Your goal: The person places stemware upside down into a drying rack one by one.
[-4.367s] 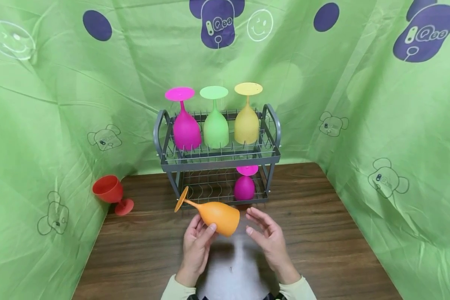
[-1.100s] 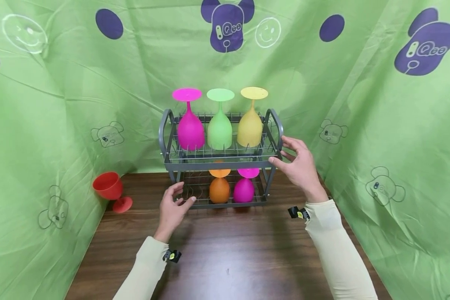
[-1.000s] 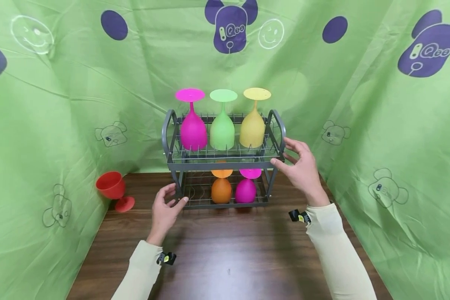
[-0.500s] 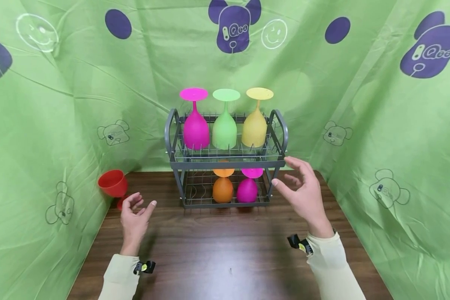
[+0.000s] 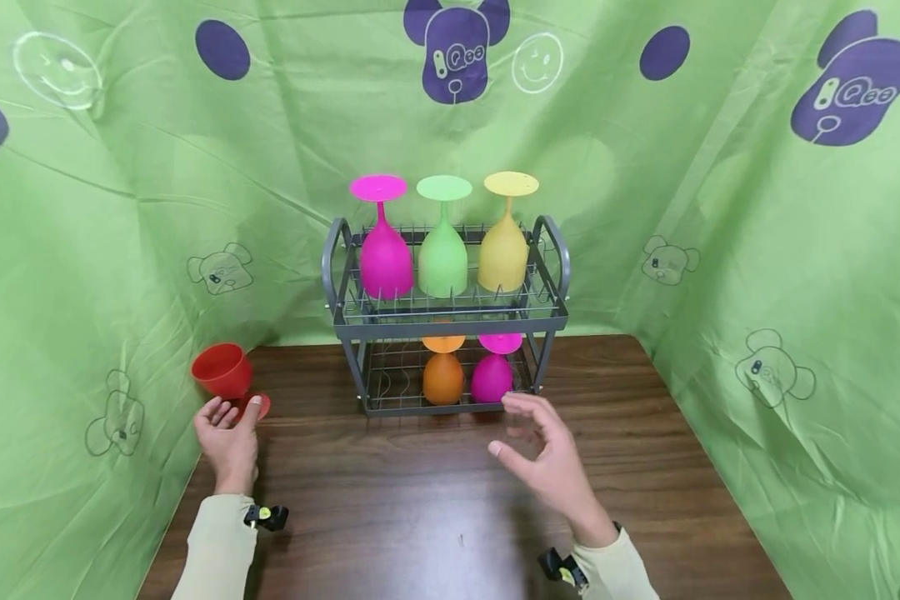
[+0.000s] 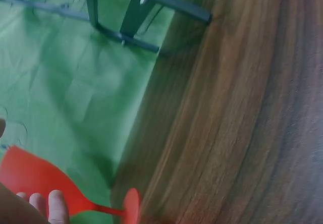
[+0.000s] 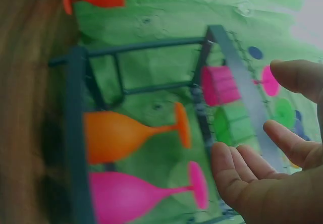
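Observation:
A red plastic wine goblet [image 5: 222, 369] stands upright on the table at the left. My left hand [image 5: 228, 442] is at its near side, fingertips right at the bowl and stem, thumb apart from the fingers; the left wrist view shows the fingers overlapping the red bowl [image 6: 40, 176]. My right hand [image 5: 547, 458] hovers in front of the rack's right end, fingers spread and holding nothing. On the two-tier dish rack [image 5: 450, 327], upside-down goblets stand: magenta [image 5: 386, 262], green [image 5: 443, 262] and yellow [image 5: 503, 254] above, orange [image 5: 443, 379] and magenta [image 5: 492, 379] below.
The dark wood table [image 5: 420, 500] spreads in front of the rack. Green printed fabric [image 5: 592, 275] encloses it at the back and both sides, with the red goblet close by the left fabric wall. The rack's lower tier shows bare wires [image 5: 390, 383] at its left end.
The orange goblet went from my left hand to the rack's lower tier. Both hands then left the rack's sides; the left moved left to the red goblet, the right drew back toward me.

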{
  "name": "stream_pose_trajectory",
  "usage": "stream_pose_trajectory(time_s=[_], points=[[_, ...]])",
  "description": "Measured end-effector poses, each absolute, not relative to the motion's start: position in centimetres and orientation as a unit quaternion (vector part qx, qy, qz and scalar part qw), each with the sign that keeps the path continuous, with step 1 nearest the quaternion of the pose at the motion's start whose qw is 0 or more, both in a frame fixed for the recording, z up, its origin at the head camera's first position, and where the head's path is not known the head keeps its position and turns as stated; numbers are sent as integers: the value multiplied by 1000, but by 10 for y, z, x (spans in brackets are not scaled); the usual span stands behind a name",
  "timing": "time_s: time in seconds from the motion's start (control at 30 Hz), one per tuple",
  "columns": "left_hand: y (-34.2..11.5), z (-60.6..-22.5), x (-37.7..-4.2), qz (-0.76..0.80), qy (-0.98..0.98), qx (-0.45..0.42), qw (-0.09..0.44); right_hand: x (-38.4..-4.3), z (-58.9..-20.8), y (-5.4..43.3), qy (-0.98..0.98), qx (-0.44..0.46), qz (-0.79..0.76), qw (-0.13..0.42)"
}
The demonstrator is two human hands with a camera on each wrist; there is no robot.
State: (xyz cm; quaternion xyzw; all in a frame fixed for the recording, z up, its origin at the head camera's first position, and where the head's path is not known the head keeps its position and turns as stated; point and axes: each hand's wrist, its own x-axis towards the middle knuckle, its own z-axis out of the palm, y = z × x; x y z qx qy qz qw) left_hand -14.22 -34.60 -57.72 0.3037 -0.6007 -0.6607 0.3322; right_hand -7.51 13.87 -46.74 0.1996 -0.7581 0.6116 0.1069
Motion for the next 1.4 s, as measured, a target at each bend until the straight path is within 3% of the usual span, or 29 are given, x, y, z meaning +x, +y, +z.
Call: stream_pose_trajectory(time_s=[0.43, 0.9, 1.4], points=[[-378, -595, -169, -660, -567, 357, 340, -44, -507, 123, -742, 182, 643, 58], [-400, -605, -196, -701, -545, 319, 333, -32, -536, 112, -723, 184, 665, 28], [-397, -604, -190, -715, -535, 300, 336, -31, -543, 118, -723, 165, 671, 12]])
